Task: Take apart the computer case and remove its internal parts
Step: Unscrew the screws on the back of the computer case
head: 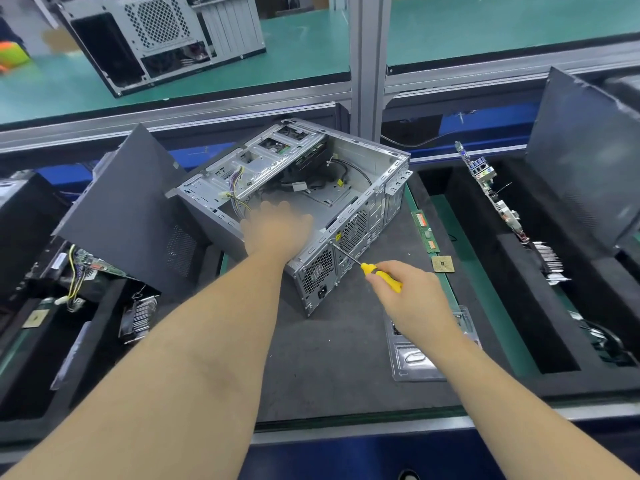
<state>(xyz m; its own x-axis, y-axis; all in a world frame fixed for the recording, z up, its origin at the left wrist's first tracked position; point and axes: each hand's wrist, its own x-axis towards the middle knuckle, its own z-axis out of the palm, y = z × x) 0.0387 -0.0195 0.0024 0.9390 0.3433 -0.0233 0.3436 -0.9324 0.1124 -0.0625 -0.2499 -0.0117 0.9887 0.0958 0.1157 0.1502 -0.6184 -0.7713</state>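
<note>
Your computer case point(298, 188) lies on its side on the dark mat point(332, 358) in the middle of the bench point(381, 427), its open side facing up and its rear panel turned toward you. Loose wires point(237, 194) spill from the drive cage at the left of the interior, and a black cable loops along the far inner wall.

Your left hand point(275, 228) rests on the near top edge of the case with the fingers spread and fairly straight, reaching into the opening; it is blurred, so you cannot tell exactly what the fingertips touch. Your right hand point(405, 289) grips the yellow handle of a screwdriver point(367, 268), and the metal shaft runs up and left so that its tip meets the rear panel of the case just beside the round fan grille.

To the right of the case, a memory stick point(426, 232) lies along the mat's edge with a square processor chip point(443, 264) just below it. A clear plastic tray point(412, 358) sits partly under your right forearm. A dark side panel point(124, 216) leans over the left foam bin, and a motherboard point(491, 195) stands on edge in the right bin
</note>
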